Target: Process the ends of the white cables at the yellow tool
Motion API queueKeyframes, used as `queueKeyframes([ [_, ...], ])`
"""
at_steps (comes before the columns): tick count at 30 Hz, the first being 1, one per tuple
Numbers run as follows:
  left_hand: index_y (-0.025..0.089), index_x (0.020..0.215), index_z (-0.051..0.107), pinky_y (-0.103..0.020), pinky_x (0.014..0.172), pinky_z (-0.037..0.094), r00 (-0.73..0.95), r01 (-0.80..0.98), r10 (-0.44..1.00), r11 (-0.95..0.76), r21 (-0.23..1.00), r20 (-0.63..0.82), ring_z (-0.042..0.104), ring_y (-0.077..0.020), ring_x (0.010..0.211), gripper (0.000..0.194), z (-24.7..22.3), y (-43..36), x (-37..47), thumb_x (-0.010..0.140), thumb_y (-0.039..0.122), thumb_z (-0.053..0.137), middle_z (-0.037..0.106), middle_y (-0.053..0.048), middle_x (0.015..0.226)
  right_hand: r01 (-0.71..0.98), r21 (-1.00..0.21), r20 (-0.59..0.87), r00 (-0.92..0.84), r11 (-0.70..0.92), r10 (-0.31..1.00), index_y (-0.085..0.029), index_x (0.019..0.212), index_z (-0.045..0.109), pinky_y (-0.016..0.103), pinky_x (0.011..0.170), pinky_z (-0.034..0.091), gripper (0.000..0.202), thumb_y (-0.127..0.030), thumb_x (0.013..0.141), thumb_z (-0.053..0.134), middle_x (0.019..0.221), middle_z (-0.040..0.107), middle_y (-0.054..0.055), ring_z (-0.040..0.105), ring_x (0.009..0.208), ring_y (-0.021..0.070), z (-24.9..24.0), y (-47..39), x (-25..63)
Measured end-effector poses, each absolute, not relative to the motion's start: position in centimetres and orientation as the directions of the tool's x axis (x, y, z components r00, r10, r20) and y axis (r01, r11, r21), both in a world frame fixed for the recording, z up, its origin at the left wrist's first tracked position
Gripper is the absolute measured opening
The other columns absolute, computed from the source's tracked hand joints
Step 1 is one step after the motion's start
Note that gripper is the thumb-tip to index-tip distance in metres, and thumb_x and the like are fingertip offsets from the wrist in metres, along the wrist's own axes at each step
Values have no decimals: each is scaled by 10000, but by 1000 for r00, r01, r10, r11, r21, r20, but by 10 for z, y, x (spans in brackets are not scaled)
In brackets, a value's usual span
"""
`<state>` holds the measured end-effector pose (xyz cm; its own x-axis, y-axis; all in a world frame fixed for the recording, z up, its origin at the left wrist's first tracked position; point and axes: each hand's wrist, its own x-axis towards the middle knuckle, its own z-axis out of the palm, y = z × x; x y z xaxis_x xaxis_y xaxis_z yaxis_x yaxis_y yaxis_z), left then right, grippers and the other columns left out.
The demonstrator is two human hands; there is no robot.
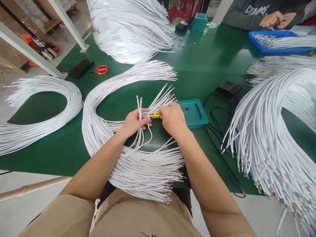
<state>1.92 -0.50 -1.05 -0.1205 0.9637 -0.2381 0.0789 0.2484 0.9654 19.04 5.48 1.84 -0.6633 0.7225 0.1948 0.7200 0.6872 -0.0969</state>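
Glossy tabletop | left hand: slender cables | right hand: yellow tool

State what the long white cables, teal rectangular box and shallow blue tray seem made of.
Long white cables: probably plastic-sheathed wire, smooth with slight sheen; the silvery tips look metal.
Teal rectangular box: moulded plastic or painted metal; its smooth, even colour leaves both open.
Shallow blue tray: likely smooth moulded plastic, judging by its uniform colour.
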Motion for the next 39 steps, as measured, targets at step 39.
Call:
queueKeyframes([
  [39, 191, 1065, 671, -227, 705, 506, -110, -93, 957, 258, 962, -268, 656, -164, 913, 430, 2, -13, 4, 692, 368, 795, 689, -46, 986, 571, -171, -71, -820, 803, 568, -91, 892, 689, 403, 796, 406, 230, -112, 894, 461, 897, 699, 149, 543, 1004, 291, 29, -28, 174],
])
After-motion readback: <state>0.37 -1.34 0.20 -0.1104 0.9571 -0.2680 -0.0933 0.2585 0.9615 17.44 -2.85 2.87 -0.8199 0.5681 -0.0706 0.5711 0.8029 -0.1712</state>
